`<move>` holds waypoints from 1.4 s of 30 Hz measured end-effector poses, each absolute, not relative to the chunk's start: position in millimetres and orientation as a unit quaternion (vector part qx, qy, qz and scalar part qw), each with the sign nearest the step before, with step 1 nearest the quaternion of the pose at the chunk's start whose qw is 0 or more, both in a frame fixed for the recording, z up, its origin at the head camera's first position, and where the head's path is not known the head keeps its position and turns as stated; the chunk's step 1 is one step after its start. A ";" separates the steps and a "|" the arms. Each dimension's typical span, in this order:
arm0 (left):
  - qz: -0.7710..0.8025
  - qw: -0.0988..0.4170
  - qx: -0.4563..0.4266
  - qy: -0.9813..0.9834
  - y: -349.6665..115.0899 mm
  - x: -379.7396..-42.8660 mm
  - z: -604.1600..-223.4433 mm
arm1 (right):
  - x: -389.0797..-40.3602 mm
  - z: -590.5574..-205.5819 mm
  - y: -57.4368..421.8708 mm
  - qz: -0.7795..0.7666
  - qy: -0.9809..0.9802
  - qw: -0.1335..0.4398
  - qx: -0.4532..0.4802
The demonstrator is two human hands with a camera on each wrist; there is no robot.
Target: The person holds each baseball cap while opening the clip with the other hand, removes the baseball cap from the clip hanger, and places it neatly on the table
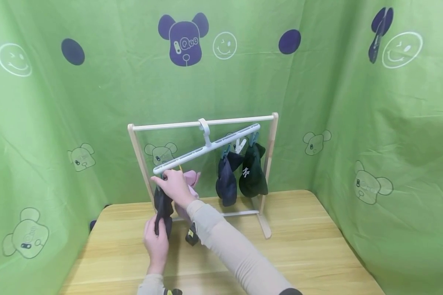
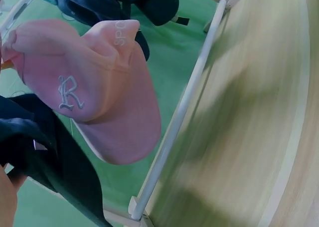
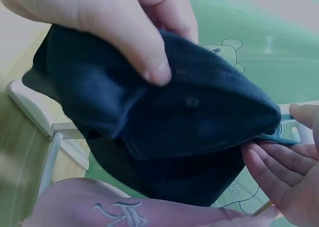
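The left hand (image 1: 157,245) pinches a dark fabric cap (image 1: 164,208) under the left end of a pale plastic bar hanger (image 1: 225,141); the right hand (image 1: 178,188) is spread around a teal plastic clip (image 3: 281,137) there. The cap looks light and floppy, its brim likely the stiffer, surer hold. A pink fabric cap (image 2: 107,80) under the hanger crowds it; a navy fabric cap (image 1: 226,182) and a black fabric cap (image 1: 254,180) hang below the right end.

Dark navy fabric cap (image 3: 199,119) | folded, hanging lengthwise, lower part pinched in my left hand (image 1: 156,243) | small teal plastic clip (image 3: 279,137) | at the cap's upper tip, between thumb and fingers of my right hand (image 1: 178,186)
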State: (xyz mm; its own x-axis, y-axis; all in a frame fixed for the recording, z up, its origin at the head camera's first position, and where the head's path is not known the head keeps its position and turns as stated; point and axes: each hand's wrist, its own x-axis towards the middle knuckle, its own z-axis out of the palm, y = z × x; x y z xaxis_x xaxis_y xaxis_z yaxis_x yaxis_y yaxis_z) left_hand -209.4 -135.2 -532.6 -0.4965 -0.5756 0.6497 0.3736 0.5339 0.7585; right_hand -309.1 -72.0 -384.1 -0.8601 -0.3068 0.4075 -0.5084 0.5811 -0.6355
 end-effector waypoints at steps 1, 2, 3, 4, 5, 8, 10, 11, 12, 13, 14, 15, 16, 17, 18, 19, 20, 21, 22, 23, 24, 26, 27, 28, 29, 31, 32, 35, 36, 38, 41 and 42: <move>-0.477 0.502 0.075 -0.718 -135.6 -209.3 -533.2 | -308.9 -383.9 -71.7 0.394 -0.879 0.130 0.233; -0.477 0.504 0.081 -0.716 -136.0 -209.2 -533.8 | -308.8 -383.7 -71.5 0.393 -0.879 0.133 0.234; -0.478 0.504 0.086 -0.714 -136.5 -209.0 -534.3 | -308.9 -383.6 -71.3 0.391 -0.879 0.136 0.235; -0.477 0.504 0.089 -0.714 -137.0 -208.6 -534.4 | -308.9 -383.4 -71.2 0.388 -0.880 0.138 0.236; -0.476 0.505 0.091 -0.714 -137.3 -208.4 -534.3 | -308.8 -383.0 -71.2 0.387 -0.880 0.141 0.237; -0.480 0.507 0.094 -0.710 -137.9 -207.7 -534.0 | -308.6 -382.2 -70.7 0.380 -0.882 0.144 0.239; -0.481 0.511 0.097 -0.706 -137.9 -206.9 -532.5 | -309.0 -382.2 -70.7 0.381 -0.881 0.143 0.240; -0.485 0.512 0.097 -0.703 -138.2 -206.5 -531.6 | -309.4 -382.3 -70.8 0.381 -0.882 0.142 0.240; -0.486 0.513 0.098 -0.701 -138.5 -206.3 -530.8 | -309.8 -382.7 -70.9 0.380 -0.883 0.140 0.239; -0.486 0.515 0.099 -0.699 -139.0 -206.0 -529.7 | -310.3 -382.9 -71.1 0.380 -0.883 0.139 0.238; -0.485 0.517 0.099 -0.698 -139.4 -205.6 -528.5 | -310.7 -383.3 -71.2 0.380 -0.884 0.137 0.236; -0.486 0.518 0.099 -0.697 -140.2 -205.2 -527.6 | -311.2 -383.7 -71.3 0.378 -0.885 0.136 0.234; -0.486 0.519 0.099 -0.697 -140.9 -205.0 -526.9 | -311.6 -384.0 -71.4 0.379 -0.885 0.136 0.233; -0.487 0.519 0.099 -0.696 -141.6 -204.6 -526.2 | -311.9 -384.3 -71.5 0.379 -0.886 0.135 0.231; -0.483 0.521 0.100 -0.697 -142.2 -204.3 -525.6 | -312.1 -384.4 -71.4 0.380 -0.886 0.136 0.230; -0.481 0.523 0.101 -0.697 -142.8 -203.8 -525.0 | -312.2 -384.5 -71.4 0.379 -0.886 0.136 0.229; -0.481 0.523 0.101 -0.697 -143.3 -203.2 -524.5 | -312.3 -384.6 -71.4 0.378 -0.887 0.135 0.229; -0.480 0.523 0.103 -0.697 -143.9 -202.7 -524.2 | -312.2 -384.5 -71.3 0.377 -0.887 0.135 0.229; -0.479 0.523 0.103 -0.697 -144.2 -202.1 -523.9 | -312.0 -384.4 -71.2 0.377 -0.887 0.134 0.230; -0.479 0.524 0.104 -0.697 -144.5 -201.4 -523.6 | -311.9 -384.4 -71.2 0.375 -0.888 0.133 0.230; -0.479 0.523 0.105 -0.697 -144.7 -200.7 -523.2 | -311.7 -384.4 -71.1 0.372 -0.889 0.131 0.231; -0.481 0.523 0.105 -0.696 -145.2 -199.7 -523.1 | -311.3 -384.8 -71.0 0.371 -0.890 0.127 0.232; -0.481 0.523 0.105 -0.696 -145.3 -199.3 -523.2 | -311.1 -385.1 -70.9 0.371 -0.891 0.125 0.232; -0.482 0.522 0.105 -0.695 -145.6 -199.0 -523.3 | -310.9 -385.3 -71.0 0.372 -0.891 0.122 0.232; -0.483 0.522 0.105 -0.695 -145.9 -198.7 -523.4 | -310.9 -385.6 -71.1 0.371 -0.891 0.121 0.232; -0.483 0.523 0.105 -0.694 -146.2 -198.4 -523.6 | -310.8 -385.9 -71.1 0.372 -0.891 0.119 0.232; -0.483 0.524 0.104 -0.694 -146.3 -198.1 -523.5 | -310.9 -386.0 -71.1 0.370 -0.892 0.119 0.233; -0.483 0.525 0.103 -0.693 -146.1 -196.9 -522.1 | -311.0 -385.6 -71.0 0.370 -0.891 0.120 0.234; -0.484 0.524 0.103 -0.693 -146.1 -196.4 -521.7 | -311.2 -385.5 -70.9 0.368 -0.892 0.122 0.235; -0.484 0.523 0.104 -0.694 -145.6 -195.8 -521.2 | -311.4 -385.4 -70.9 0.364 -0.893 0.124 0.235; -0.484 0.523 0.108 -0.693 -145.4 -196.0 -522.2 | -311.6 -385.5 -71.1 0.362 -0.893 0.126 0.237; -0.482 0.525 0.110 -0.693 -145.2 -196.3 -522.7 | -311.6 -385.7 -71.2 0.363 -0.892 0.127 0.238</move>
State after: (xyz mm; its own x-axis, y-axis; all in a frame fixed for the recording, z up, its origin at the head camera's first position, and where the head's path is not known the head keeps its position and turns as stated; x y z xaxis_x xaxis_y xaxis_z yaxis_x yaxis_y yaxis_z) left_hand -196.3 -145.2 -522.7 -0.4250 -0.6588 0.6207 0.3529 0.5109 0.7839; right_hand -311.6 -71.2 -385.7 -0.8539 -0.3328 0.4001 -0.5177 0.6226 -0.5868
